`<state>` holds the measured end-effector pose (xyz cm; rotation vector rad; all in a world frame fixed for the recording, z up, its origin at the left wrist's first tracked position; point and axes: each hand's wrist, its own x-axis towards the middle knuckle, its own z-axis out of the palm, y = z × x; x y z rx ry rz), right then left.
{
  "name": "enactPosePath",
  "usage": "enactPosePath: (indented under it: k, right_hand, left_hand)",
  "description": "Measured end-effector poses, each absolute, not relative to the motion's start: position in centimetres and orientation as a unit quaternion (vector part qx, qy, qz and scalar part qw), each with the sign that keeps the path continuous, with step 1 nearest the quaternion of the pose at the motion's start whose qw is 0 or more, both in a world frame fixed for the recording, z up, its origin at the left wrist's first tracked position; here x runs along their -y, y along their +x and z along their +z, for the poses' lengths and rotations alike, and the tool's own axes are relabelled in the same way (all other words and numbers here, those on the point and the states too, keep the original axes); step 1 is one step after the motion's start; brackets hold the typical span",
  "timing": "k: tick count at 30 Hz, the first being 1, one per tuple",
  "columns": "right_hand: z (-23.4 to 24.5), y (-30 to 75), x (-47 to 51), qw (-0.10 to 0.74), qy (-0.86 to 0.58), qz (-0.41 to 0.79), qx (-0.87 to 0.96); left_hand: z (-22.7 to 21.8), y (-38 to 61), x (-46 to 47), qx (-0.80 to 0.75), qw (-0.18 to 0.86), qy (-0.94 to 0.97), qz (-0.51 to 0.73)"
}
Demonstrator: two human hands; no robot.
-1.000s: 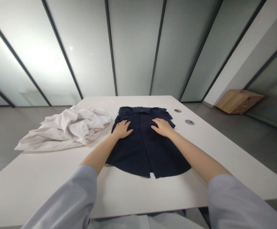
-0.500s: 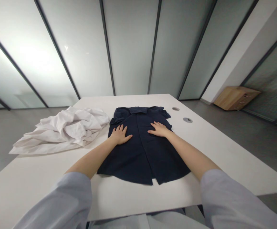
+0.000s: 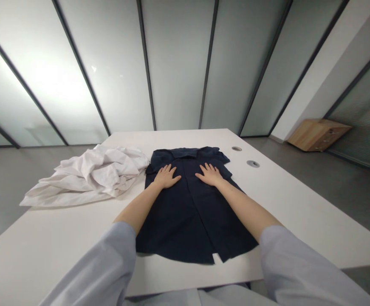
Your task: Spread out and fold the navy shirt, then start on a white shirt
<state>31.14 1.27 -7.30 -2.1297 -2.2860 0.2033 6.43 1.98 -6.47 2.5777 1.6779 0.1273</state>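
Observation:
A dark navy shirt (image 3: 187,212) lies flat on the white table (image 3: 299,204), collar at the far end and hem near me. My left hand (image 3: 166,177) rests palm down on the shirt's upper left part, fingers spread. My right hand (image 3: 209,174) lies flat on the upper right part, fingers also spread. Neither hand grips any cloth. My pale blue sleeves fill the bottom of the view.
A crumpled white garment (image 3: 89,174) lies heaped on the table to the left of the shirt. Two round cable ports (image 3: 252,163) sit in the tabletop to the right. A wooden cabinet (image 3: 318,134) stands on the floor at far right, frosted glass walls behind.
Both hands have slid up the shirt towards the collar and closer together. The shirt lies longer and straighter, its hem nearer to me.

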Motion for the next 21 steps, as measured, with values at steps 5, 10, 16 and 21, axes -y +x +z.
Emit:
enactPosePath:
  k: [5, 10, 16, 21]
  right_hand:
    - [-6.8, 31.5, -0.5, -0.023, -0.663, 0.090, 0.743]
    - [-6.0, 31.7, 0.9, -0.045, -0.638, 0.115, 0.760]
    - [-4.7, 31.7, 3.7, -0.059, -0.586, 0.062, 0.806]
    - [-3.1, 32.1, 1.7, 0.024, -0.584, 0.088, 0.806]
  left_hand:
    - [-7.3, 6.0, -1.9, -0.546, 0.060, 0.835, 0.021]
    - [-6.6, 5.1, -0.3, -0.529, 0.075, 0.845, 0.013]
    - [-4.0, 3.8, 1.0, -0.493, 0.093, 0.864, -0.047]
    - [-2.9, 3.7, -1.3, -0.524, 0.099, 0.845, 0.040]
